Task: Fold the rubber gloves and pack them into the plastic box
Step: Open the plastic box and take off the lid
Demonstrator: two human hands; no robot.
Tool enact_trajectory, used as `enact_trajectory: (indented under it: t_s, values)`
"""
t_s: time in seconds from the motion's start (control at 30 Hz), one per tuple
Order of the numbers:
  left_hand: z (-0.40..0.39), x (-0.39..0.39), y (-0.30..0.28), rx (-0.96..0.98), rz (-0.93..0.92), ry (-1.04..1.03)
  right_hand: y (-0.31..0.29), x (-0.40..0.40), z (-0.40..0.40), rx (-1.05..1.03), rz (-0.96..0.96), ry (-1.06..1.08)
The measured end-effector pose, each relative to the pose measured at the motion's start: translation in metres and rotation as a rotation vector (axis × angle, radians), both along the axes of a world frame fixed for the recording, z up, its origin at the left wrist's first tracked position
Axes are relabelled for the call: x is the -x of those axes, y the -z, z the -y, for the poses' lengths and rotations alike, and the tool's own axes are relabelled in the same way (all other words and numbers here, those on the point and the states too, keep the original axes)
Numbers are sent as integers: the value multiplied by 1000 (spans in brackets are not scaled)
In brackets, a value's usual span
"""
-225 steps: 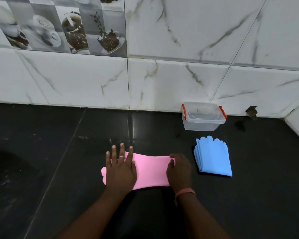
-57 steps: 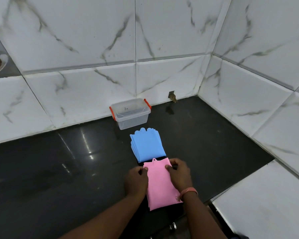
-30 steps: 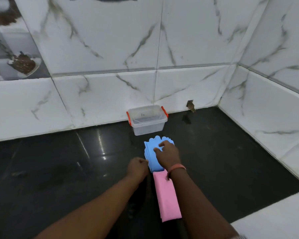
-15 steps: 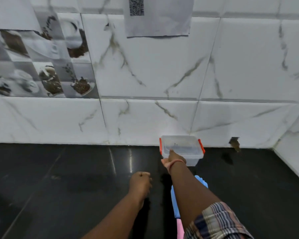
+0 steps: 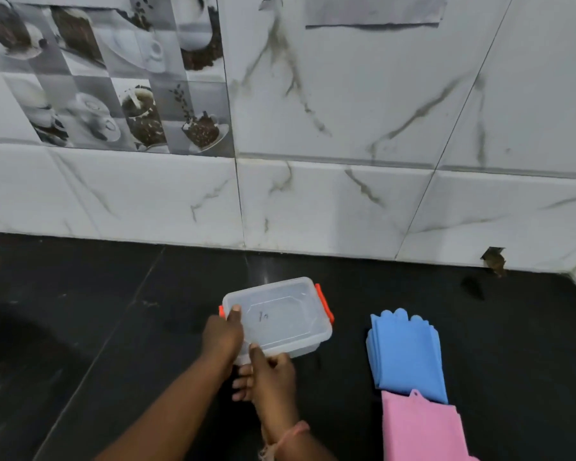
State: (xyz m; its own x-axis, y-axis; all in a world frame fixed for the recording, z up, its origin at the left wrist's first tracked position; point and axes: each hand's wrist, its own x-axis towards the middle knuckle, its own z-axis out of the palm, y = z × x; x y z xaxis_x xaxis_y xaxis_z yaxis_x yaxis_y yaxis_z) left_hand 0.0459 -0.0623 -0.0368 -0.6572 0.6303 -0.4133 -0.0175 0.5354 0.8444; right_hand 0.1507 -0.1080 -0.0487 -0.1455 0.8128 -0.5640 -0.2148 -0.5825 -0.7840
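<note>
A clear plastic box (image 5: pixel 281 316) with a lid on and orange side clips sits on the black counter, in the middle of the view. My left hand (image 5: pixel 222 337) grips its near left corner, thumb on the lid. My right hand (image 5: pixel 270 374) holds the near front edge just below. The folded blue gloves (image 5: pixel 406 354) lie to the right of the box, apart from it. The folded pink gloves (image 5: pixel 419 427) lie just nearer, overlapping the blue gloves' near edge.
The black counter (image 5: pixel 80 311) meets a white marble-tiled wall (image 5: pixel 346 201) at the back. A small hole (image 5: pixel 494 259) shows in the wall base at the right. A side wall begins at the far right.
The box has come forward from the wall to the middle of the counter. My left hand, a loose fist before, now grips the box along with my right hand.
</note>
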Motion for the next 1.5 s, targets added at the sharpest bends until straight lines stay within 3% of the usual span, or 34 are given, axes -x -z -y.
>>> enact_trajectory:
  t_s: [0.07, 0.17, 0.27, 0.37, 0.63, 0.73, 0.8, 0.83, 0.9, 0.97, 1.03, 1.1, 1.13, 1.37, 1.5]
  values:
    - [13, 6, 10, -25, -30, 26, -1, -10, 4, 22, 147, 48]
    - [33, 24, 17, -68, -66, 72, -11, -21, -2, -29, 416, 332]
    - [44, 42, 18, -116, -82, 106, -18, -41, -20, -207, 741, 303]
    - [52, 52, 22, -119, -102, 175, -10, -39, -23, -310, 745, 134]
    - [61, 50, 23, -87, -43, 170, 9, -36, -19, -352, 823, 186]
    - [60, 53, 23, -63, 27, 146, 13, -48, -26, -225, 740, 182]
    - [62, 57, 24, -51, 167, 86, 12, -61, -30, -110, 669, 106]
    - [63, 60, 26, -42, 217, 57, 11, -66, -34, -122, 717, 51]
    - [64, 65, 31, -26, 204, 49, 4, -69, -40, -262, 1008, -68]
    - [63, 68, 38, -30, 219, 42, -7, -64, -41, -570, 1252, -231]
    - [64, 71, 40, -7, 369, 79, -15, -51, -39, -826, 1253, -601]
    - [65, 75, 42, 32, 514, 152, -16, -36, -38, -920, 1231, -991]
    - [66, 75, 41, 45, 556, 175, -16, -30, -40, -943, 1234, -1088]
    - [64, 76, 32, 61, 742, 127, -20, -23, -53, -1055, 1200, -1173]
    - [62, 74, 31, 5, 769, 137, -36, -36, -59, -1010, 853, -912]
